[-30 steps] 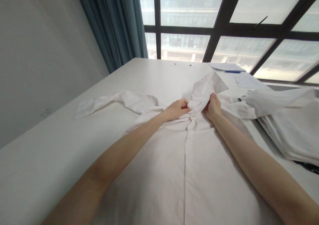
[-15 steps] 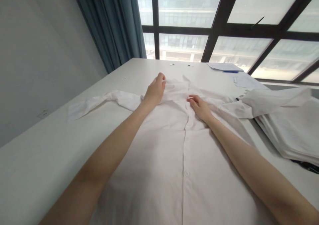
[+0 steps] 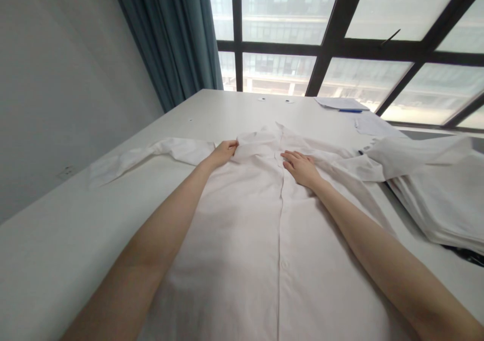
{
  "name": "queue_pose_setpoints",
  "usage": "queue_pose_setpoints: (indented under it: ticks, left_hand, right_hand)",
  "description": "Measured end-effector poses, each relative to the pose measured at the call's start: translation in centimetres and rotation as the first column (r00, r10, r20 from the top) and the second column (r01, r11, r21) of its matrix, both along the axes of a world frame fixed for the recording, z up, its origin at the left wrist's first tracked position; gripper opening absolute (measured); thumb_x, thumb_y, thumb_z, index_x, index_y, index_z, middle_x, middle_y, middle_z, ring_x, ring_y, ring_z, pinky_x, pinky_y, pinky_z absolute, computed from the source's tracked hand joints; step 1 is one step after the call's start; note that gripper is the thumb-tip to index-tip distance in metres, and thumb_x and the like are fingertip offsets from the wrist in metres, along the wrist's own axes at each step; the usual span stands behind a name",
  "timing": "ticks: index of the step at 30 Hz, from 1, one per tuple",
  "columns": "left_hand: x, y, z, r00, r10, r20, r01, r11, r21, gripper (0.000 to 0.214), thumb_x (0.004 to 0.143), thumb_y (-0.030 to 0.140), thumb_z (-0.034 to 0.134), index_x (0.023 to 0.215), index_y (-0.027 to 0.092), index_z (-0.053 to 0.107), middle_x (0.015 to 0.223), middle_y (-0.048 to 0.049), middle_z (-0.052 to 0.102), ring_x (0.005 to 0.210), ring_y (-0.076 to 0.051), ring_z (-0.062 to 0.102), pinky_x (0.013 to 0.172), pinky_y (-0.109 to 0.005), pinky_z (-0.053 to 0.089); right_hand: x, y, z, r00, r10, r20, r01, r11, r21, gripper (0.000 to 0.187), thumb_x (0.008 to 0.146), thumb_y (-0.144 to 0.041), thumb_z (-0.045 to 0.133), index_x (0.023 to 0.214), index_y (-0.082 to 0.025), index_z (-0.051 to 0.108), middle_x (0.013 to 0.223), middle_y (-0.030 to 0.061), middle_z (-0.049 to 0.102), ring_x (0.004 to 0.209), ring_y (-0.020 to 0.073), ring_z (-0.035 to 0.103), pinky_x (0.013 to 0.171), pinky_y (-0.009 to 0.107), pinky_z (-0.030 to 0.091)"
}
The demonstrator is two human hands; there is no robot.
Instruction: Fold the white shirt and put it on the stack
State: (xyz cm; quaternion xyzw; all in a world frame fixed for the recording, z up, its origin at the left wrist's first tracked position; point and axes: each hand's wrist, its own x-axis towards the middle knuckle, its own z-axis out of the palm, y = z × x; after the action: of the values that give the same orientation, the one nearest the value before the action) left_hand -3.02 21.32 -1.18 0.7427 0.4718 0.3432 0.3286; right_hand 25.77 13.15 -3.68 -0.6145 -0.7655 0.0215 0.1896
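Note:
A white button-up shirt [image 3: 242, 230] lies front side up, its collar end away from me and its placket running down the middle. My left hand [image 3: 224, 153] is closed on the cloth at the shirt's left shoulder; its fingertips are partly hidden by the fabric. My right hand [image 3: 300, 167] rests flat on the upper front, just right of the placket, with fingers stretched out. The left sleeve [image 3: 174, 147] spreads out across the tabletop. On the right, the other sleeve reaches toward a pile of white cloth.
Folded white cloth [image 3: 446, 195] is stacked at the right on the white table [image 3: 159, 210], with something black beneath it. Papers [image 3: 340, 103] and a blue pen [image 3: 350, 111] lie at the far right. A blue curtain [image 3: 177, 39] and windows stand behind the table.
My left hand has moved left and nearer, from the collar area to the shoulder, drawing the cloth with it. My right hand has flattened and shifted slightly toward me.

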Motion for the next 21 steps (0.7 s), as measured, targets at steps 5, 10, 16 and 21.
queue_pose_setpoints:
  ticks: [5,10,16,21]
  left_hand:
    - [0.2,-1.0,0.4,0.989,-0.102,0.109,0.108,0.993,-0.056,0.027,0.073,0.029,0.049,0.084,0.013,0.069,0.082,-0.0038,0.069,0.080,-0.019,0.060,0.077,-0.029,0.046]
    - [0.5,-1.2,1.4,0.975,-0.077,0.208,0.086,0.996,-0.033,0.028,0.077,0.040,0.054,0.091,0.017,0.061,0.080,-0.0010,0.064,0.074,-0.017,0.058,0.067,-0.025,0.045]
    - [-0.6,-0.8,4.2,0.924,0.371,-0.088,-0.318,0.877,0.360,0.016,0.091,0.035,0.050,0.096,0.022,0.058,0.076,-0.0018,0.060,0.080,-0.021,0.057,0.080,-0.031,0.042]
    - [-1.2,-1.6,5.2,0.786,0.570,-0.238,-0.363,0.738,0.569,0.019,0.094,0.021,0.044,0.107,0.023,0.058,0.104,-0.0092,0.064,0.106,-0.027,0.056,0.101,-0.041,0.033]
  right_hand:
    - [-0.1,0.0,0.1,1.000,-0.011,0.020,0.010,1.000,0.016,0.041,0.095,-0.033,0.042,0.131,-0.023,0.059,0.141,0.0085,0.056,0.130,0.0291,0.047,0.106,0.051,0.033]
    - [-0.1,0.0,0.1,1.000,-0.020,0.019,0.019,0.999,0.031,0.040,0.094,-0.031,0.043,0.129,-0.024,0.061,0.138,0.0083,0.058,0.128,0.0283,0.050,0.104,0.049,0.034]
    - [-0.1,-0.2,0.2,0.999,-0.046,0.021,0.045,0.997,0.061,0.037,0.092,-0.028,0.044,0.124,-0.025,0.063,0.134,0.0075,0.062,0.123,0.0275,0.054,0.101,0.048,0.036]
    - [-0.5,-0.8,0.8,0.996,-0.072,0.062,0.065,0.993,0.103,0.036,0.091,-0.025,0.044,0.119,-0.022,0.066,0.124,0.0093,0.068,0.114,0.0275,0.060,0.096,0.045,0.038]
